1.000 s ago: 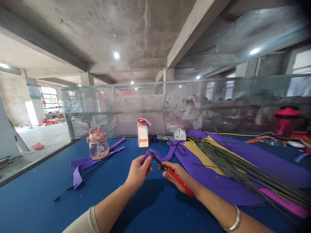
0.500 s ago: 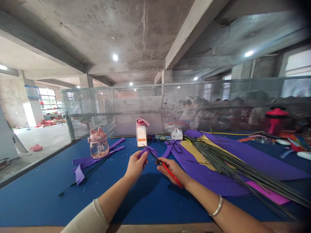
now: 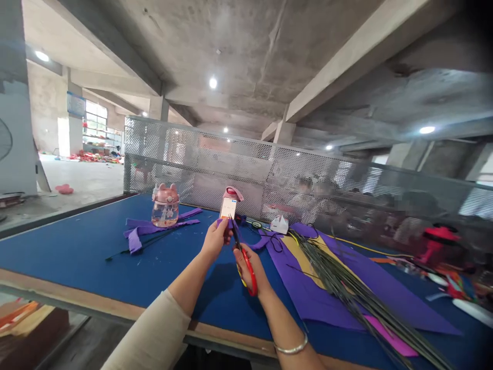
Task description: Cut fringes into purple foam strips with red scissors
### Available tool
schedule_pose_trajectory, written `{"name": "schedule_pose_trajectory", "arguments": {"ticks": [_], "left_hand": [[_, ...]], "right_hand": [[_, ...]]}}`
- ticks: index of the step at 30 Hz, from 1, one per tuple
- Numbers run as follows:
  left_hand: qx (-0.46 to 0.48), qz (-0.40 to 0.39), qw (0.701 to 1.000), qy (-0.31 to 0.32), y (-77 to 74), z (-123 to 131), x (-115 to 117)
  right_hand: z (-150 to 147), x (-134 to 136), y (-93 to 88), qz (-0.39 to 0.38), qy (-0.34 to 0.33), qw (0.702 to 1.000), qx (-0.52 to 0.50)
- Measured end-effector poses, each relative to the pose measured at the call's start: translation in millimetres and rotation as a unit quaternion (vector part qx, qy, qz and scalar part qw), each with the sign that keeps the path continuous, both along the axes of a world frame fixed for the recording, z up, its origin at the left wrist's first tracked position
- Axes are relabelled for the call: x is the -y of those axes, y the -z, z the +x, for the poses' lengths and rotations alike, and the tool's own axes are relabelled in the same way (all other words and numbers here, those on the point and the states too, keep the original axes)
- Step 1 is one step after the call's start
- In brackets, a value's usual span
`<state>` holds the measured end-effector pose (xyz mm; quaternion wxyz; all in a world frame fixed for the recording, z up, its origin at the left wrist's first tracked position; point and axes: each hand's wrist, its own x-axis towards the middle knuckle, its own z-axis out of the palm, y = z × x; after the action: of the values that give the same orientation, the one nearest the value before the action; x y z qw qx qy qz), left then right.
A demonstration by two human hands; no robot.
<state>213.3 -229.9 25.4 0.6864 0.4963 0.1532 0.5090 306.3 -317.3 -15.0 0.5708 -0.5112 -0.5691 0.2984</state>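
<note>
Pinched in the fingers of my left hand (image 3: 214, 239) is a purple strip (image 3: 222, 223), held up over the table. My right hand (image 3: 250, 267) is closed around red-handled scissors (image 3: 249, 275), whose dark blades point up and away, close to the strip at my left fingertips. Whether the blades touch the strip I cannot tell. Just beyond my hands stands a phone (image 3: 228, 208) with a lit screen, leaning on a bottle with a pink strap (image 3: 234, 192). More purple strips (image 3: 134, 236) and a thin dark stem lie on the left.
A pink-lidded clear bottle (image 3: 165, 208) stands at left on the blue tabletop (image 3: 69, 246). Purple sheets (image 3: 308, 303), a bundle of dark green stems (image 3: 331, 272) and a white box (image 3: 279, 224) lie to the right. A perforated metal screen (image 3: 192, 159) borders the back; people sit behind it.
My view has tilted and turned left. The scissors now point more upright, and my right hand has come closer to my left, which still holds the purple strip.
</note>
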Motion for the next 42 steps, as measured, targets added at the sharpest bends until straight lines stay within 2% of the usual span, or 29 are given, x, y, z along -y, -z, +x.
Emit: {"name": "schedule_pose_trajectory", "arguments": {"ticks": [3, 6, 14, 20, 26, 29, 36, 42], "left_hand": [[0.005, 0.062, 0.998, -0.016, -1.9, -8.0, 6.6], [-0.019, 0.089, 0.995, -0.048, -0.9, -8.4, 8.6], [-0.097, 0.123, 0.98, -0.125, 10.8, -1.6, 1.8], [-0.089, 0.126, 0.973, -0.17, 10.0, -0.4, 9.0], [-0.08, 0.107, 0.981, -0.139, 10.0, 3.4, 12.5], [-0.079, 0.115, 0.98, -0.142, 9.4, 4.1, 14.2], [-0.092, 0.131, 0.964, -0.211, 8.1, 0.1, 10.2], [-0.114, 0.151, 0.961, -0.204, 5.5, -0.2, 17.3]], "right_hand": [[-5.3, 6.2, 2.0, -0.011, -0.009, 1.0, -0.024], [-9.4, 8.2, 2.7, -0.016, -0.011, 0.998, -0.054], [-12.8, 6.7, 6.3, 0.002, -0.024, 0.993, -0.117], [-11.6, 7.5, 9.0, 0.026, -0.061, 0.99, -0.123], [-9.2, 6.7, 14.2, 0.054, -0.063, 0.995, -0.056], [-10.0, 5.3, 14.8, 0.062, -0.065, 0.994, -0.059], [-15.4, 8.2, 8.0, 0.051, -0.075, 0.991, -0.098], [-14.5, 7.5, 9.0, 0.054, -0.062, 0.993, -0.083]]}}
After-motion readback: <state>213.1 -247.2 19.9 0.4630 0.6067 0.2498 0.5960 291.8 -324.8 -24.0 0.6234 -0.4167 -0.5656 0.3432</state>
